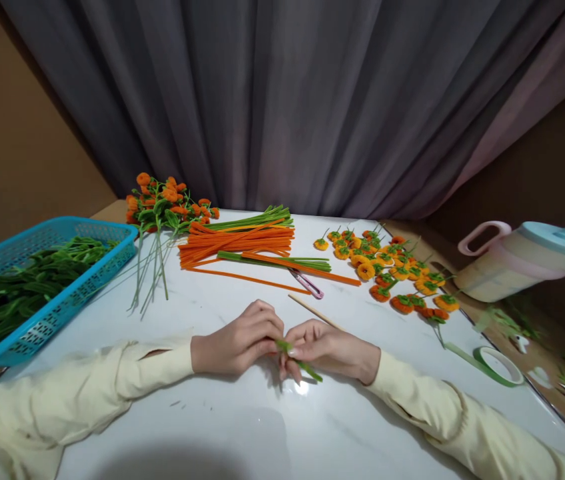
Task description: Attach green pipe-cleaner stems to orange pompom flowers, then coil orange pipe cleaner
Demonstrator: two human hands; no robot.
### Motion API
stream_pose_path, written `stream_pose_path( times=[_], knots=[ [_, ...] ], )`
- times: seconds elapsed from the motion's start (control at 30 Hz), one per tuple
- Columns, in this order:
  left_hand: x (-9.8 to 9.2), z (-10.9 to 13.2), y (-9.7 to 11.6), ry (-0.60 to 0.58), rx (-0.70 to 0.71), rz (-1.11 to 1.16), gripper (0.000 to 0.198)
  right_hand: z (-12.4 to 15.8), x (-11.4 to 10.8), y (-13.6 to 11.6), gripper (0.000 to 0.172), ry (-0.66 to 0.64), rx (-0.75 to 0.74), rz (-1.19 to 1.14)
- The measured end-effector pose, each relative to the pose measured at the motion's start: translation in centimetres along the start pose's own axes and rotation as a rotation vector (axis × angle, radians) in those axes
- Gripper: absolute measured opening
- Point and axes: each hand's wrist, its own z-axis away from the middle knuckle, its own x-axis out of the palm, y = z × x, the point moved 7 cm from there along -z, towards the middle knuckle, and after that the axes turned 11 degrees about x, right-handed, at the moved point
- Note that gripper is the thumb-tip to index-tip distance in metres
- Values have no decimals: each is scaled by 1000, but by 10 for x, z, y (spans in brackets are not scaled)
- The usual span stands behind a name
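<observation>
Just in front of me, my two hands meet over the white tabletop. A short, fuzzy green chenille stem (311, 371) passes between the fingers of my right hand (330, 348), and its free end points down to the right. With fingertips closed, my left hand (242, 339) pinches the stem's other end; the exact grip there is partly hidden. A thin wooden stick (312, 311) lies just behind my right hand. Farther back are a pile of orange chenille stems (237, 245), green chenille stems (262, 218) and a pink-handled tool (310, 285).
A blue basket (70, 293) of green fuzzy leaves stands at left. Orange flowers on stems (162, 200) lie at the back left. Several yellow and orange flower heads (365, 271) spread at right, near green tape (512, 375) and a large handled tumbler (502, 267).
</observation>
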Motion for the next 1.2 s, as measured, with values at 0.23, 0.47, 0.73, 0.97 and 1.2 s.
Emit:
stream_pose_path(
  times=[0.23, 0.47, 0.73, 0.97, 1.2],
  knots=[
    [1, 6, 30, -5, 371, -406, 14, 2, 15, 11, 21, -142, 128, 9],
    [1, 4, 39, 6, 455, -394, 20, 0, 31, 16, 24, -233, 152, 39],
    [3, -9, 5, -163, -266, 58, 21, 7, 14, -5, 29, 131, -48, 553],
    [14, 12, -24, -98, -851, 467, 25, 25, 40, -20, 27, 597, -727, 1909],
    [19, 21, -28, 1, -1135, 919, 29, 35, 55, -19, 22, 811, -1058, 2339]
  ],
)
